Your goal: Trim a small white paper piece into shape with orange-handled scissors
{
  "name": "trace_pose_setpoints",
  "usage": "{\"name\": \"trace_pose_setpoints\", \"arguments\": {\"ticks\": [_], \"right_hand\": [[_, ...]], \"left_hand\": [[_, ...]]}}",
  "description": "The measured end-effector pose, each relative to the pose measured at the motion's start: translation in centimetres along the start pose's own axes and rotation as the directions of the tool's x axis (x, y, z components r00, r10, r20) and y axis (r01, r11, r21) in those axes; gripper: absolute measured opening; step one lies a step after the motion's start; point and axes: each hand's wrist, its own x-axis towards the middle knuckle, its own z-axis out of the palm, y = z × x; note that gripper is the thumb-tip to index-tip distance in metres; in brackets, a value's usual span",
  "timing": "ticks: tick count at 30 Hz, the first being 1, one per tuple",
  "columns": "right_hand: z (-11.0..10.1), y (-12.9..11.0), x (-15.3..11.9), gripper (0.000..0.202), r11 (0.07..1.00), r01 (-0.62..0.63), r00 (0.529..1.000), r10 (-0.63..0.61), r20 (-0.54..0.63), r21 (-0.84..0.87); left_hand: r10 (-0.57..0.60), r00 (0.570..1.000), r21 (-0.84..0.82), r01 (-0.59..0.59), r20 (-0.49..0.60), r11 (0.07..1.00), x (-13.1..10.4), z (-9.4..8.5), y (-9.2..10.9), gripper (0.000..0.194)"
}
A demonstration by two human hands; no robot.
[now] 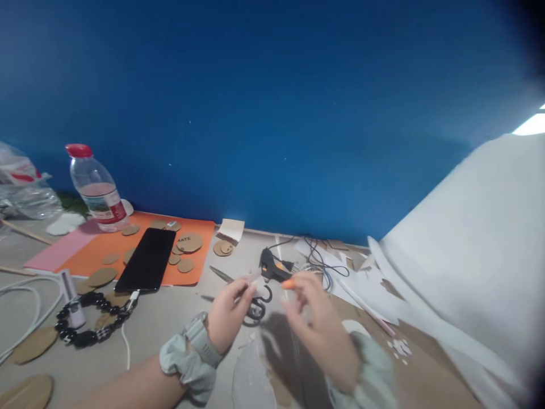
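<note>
My left hand point(233, 309) is closed, thumb and fingers pinching a small whitish, see-through piece point(256, 279). My right hand point(313, 318), blurred, has its fingers curled at a small orange piece point(288, 283); whether that belongs to the glue gun is unclear. Just beyond both hands lies a black glue gun point(272, 264) with an orange trigger. Black-handled scissors point(256, 311) rest on the table, partly hidden behind my left hand, blades toward the upper left. A pale oval sheet point(252, 378) lies below, between my forearms.
At left are an orange sheet point(204, 244) with cardboard discs point(190, 242), a black phone point(147, 258) on a white cable, a bead bracelet point(85, 338) and water bottles point(100, 193). Paper scraps, a pink stick point(370, 312) and cables point(319, 258) lie right. A blue wall point(272, 113) stands behind.
</note>
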Motion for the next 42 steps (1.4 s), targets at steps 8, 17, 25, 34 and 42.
{"name": "trace_pose_setpoints", "arguments": {"ticks": [8,17,25,34,42], "right_hand": [[4.7,2.5,-0.5,0.02,0.997,0.006,0.989,-0.018,0.147,0.08],[5.2,3.1,-1.0,0.022,0.999,-0.041,0.981,0.04,0.192,0.001],[5.3,3.2,-1.0,0.023,0.996,-0.091,0.976,0.093,0.197,-0.019],[5.1,3.3,-0.2,0.028,0.945,-0.208,0.966,0.158,0.202,0.253],[4.8,3.6,0.1,0.025,0.604,-0.396,0.908,0.367,0.199,0.692]], "left_hand": [[0.012,0.997,-0.057,-0.007,0.078,0.998,0.0,0.0,0.2,0.023],[-0.044,0.985,-0.055,0.054,0.166,0.997,-0.1,0.2,0.6,0.024],[-0.053,0.977,-0.071,0.069,0.207,0.995,-0.1,0.2,0.7,0.027],[0.116,0.943,-0.007,-0.12,0.311,0.993,-1.1,0.2,0.7,0.023],[0.068,0.991,-0.029,-0.065,0.117,0.997,-0.9,0.1,0.7,0.023]]}}
